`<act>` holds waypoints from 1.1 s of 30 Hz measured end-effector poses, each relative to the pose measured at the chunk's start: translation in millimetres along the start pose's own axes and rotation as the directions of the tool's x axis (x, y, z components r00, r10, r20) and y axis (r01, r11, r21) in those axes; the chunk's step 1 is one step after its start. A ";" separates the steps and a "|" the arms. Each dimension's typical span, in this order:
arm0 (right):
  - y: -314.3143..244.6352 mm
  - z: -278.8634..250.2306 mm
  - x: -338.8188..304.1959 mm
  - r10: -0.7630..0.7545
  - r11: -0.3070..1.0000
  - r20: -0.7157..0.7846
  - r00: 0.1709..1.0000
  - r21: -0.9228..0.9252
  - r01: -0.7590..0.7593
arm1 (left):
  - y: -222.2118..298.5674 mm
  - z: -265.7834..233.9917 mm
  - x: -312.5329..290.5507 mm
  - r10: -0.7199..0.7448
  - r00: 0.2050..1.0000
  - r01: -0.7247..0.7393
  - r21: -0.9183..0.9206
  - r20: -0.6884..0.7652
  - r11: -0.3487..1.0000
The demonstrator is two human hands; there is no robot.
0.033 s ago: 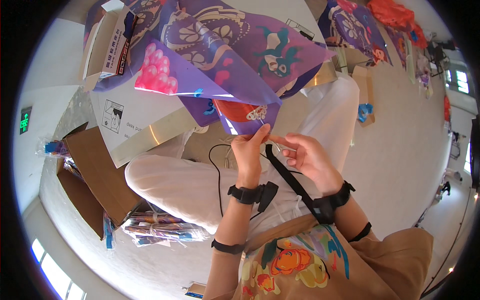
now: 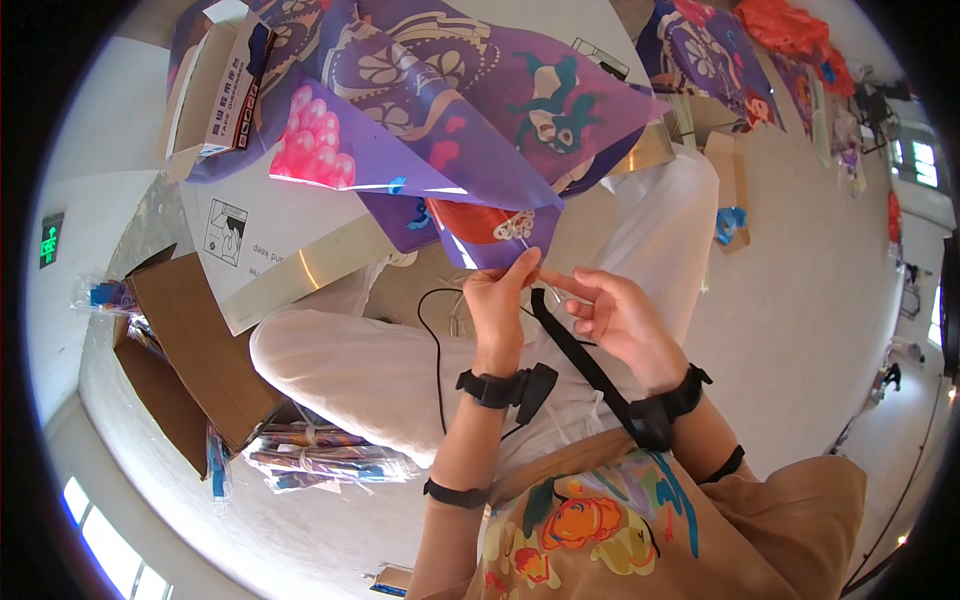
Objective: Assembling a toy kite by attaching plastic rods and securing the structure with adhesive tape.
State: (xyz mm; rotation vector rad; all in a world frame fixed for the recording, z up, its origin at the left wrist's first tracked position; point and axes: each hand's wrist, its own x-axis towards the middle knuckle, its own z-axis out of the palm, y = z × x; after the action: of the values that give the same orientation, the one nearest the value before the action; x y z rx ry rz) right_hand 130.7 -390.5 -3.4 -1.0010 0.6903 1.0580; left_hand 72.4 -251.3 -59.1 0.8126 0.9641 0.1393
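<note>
A glossy purple printed sheet (image 2: pixel 430 110), patterned with shells, a sea creature and pink bubbles, spreads away in front of me. Its near end narrows to a folded corner with a red and white print. My left hand (image 2: pixel 500 300) pinches that corner between thumb and fingers. From the right, my right hand (image 2: pixel 620 320) reaches a stretched finger to the same corner, beside the left thumb. Its other fingers are loosely bent and apart. Whether anything thin lies between the two hands' fingertips is too small to tell. Below the hands, a black strap (image 2: pixel 580 350) runs to my right wrist.
Under the sheet lies a white board (image 2: pixel 270 260) with a metallic edge strip. An opened tape-dispenser carton (image 2: pixel 215 100) stands on top, far left. At left are a cardboard box (image 2: pixel 200 340) and bagged bundles (image 2: pixel 320 455). Another small carton (image 2: pixel 728 185) sits right of my knee.
</note>
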 end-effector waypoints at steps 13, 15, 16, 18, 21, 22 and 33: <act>22.3 35.3 -34.6 -0.312 0.909 0.133 0.941 -0.247 0.336 | 8.8 -5.0 0.4 -0.030 1.000 0.029 -0.068 -0.001 0.997; 18.1 43.3 -28.4 -0.291 0.812 0.147 0.945 -0.485 0.325 | 4.5 -8.8 1.8 -0.038 0.999 0.039 -0.053 0.021 0.998; 20.0 39.2 -19.6 -0.313 0.797 0.153 0.937 -0.495 0.347 | 3.6 -10.8 0.3 -0.037 0.999 0.037 -0.009 0.025 0.999; 20.2 34.4 -6.8 -0.298 0.813 0.122 0.947 -0.487 0.319 | 3.4 -12.5 -2.2 -0.036 0.999 0.035 0.033 0.025 0.999; 16.3 33.3 -3.5 -0.286 0.830 0.078 0.955 -0.478 0.288 | 4.7 -11.8 -5.3 -0.008 1.000 0.008 -0.015 0.029 1.000; 15.3 33.4 -3.8 -0.294 0.830 0.066 0.953 -0.477 0.289 | 4.9 -11.5 -5.9 -0.004 0.999 0.005 -0.024 0.034 1.000; 13.9 41.1 3.6 -0.341 0.831 0.012 0.940 -0.463 0.308 | 5.6 -7.6 -6.8 -0.023 1.000 0.024 -0.065 0.020 0.998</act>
State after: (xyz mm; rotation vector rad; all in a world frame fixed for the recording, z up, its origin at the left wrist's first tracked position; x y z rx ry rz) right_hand 119.1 -349.5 5.7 -1.5168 0.3037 0.9000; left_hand 63.9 -246.2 -53.1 0.7409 0.9455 0.1418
